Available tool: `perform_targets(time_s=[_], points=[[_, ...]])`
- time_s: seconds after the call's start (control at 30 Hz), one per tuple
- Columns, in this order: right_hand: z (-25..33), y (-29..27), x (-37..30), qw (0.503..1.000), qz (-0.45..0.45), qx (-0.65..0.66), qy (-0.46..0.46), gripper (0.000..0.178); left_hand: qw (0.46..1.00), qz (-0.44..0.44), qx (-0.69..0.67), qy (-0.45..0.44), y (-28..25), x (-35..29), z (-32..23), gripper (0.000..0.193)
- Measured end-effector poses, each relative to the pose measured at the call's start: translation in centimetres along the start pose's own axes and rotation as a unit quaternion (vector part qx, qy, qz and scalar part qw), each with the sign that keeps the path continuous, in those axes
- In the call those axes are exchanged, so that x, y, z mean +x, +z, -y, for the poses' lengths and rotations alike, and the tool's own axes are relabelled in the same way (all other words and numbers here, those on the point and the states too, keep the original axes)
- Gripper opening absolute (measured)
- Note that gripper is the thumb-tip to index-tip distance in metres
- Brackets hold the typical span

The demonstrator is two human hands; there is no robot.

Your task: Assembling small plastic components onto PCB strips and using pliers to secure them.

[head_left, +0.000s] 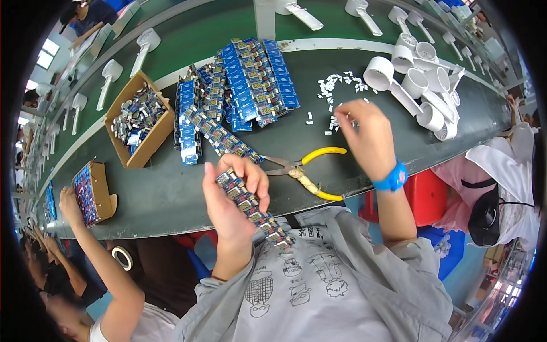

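My left hand (231, 208) is wrapped round a narrow strip of small circuit boards (253, 211), which slants down toward my shirt. Over a scatter of tiny white connectors (327, 88), my right hand (367, 134) has its thumb and fingertips drawn together in a pinch. Whatever lies between those fingertips is too small to make out. Beyond the left hand lie yellow-handled cutting pliers (295, 172), jaws apart. Another board strip (219, 135) rests on the dark work surface, its end by the pliers' tips. Stacked blue circuit board panels (250, 80) lie behind it.
A cardboard box (152, 142) of loose small boards stands left of the panels. White plastic housings with handles (416, 82) are heaped at the right. More housings (148, 43) sit on the green conveyor (205, 28). A co-worker's hand (68, 199) touches another box (102, 191) at left.
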State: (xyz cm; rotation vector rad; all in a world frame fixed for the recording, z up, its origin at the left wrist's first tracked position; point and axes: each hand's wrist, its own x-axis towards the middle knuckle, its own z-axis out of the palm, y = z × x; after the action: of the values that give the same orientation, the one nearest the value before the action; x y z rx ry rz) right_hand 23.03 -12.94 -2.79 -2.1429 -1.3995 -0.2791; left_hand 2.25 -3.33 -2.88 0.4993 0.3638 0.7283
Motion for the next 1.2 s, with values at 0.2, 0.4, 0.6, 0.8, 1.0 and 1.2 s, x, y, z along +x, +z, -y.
perform_targets(time_s=[0.2, 0.4, 0.6, 0.8, 1.0, 1.2], points=[[-2.6, 0.8, 3.0, 0.995, 0.075, 0.061, -0.003, 0.009, 1.000, -0.012, -0.002, 0.008, -1.0, 0.5, -0.4, 0.043], [-3.6, 0.4, 4.2, 0.985, 0.114, 0.091, -0.096, 0.006, 1.000, 0.005, 0.001, -0.020, -0.5, 0.7, -0.8, 0.048], [2.6, -2.1, 2.4, 0.917, 0.121, 0.371, 0.084, 0.012, 0.994, 0.028, 0.103, 0.024, 1.0, 0.5, 0.1, 0.049], [8.4, -3.5, -1.1, 0.715, 0.119, 0.671, 0.156, 0.009, 0.981, 0.093, 0.156, 0.074, 3.3, 0.2, 0.4, 0.051], [9.6, -2.7, -2.2, 0.689, 0.096, 0.711, 0.099, 0.010, 0.981, 0.074, 0.150, 0.099, 3.7, 0.5, 0.9, 0.050], [10.1, -2.2, -2.5, 0.683, 0.066, 0.721, 0.096, 0.010, 0.975, 0.064, 0.172, 0.123, 4.1, 0.4, 0.9, 0.050]])
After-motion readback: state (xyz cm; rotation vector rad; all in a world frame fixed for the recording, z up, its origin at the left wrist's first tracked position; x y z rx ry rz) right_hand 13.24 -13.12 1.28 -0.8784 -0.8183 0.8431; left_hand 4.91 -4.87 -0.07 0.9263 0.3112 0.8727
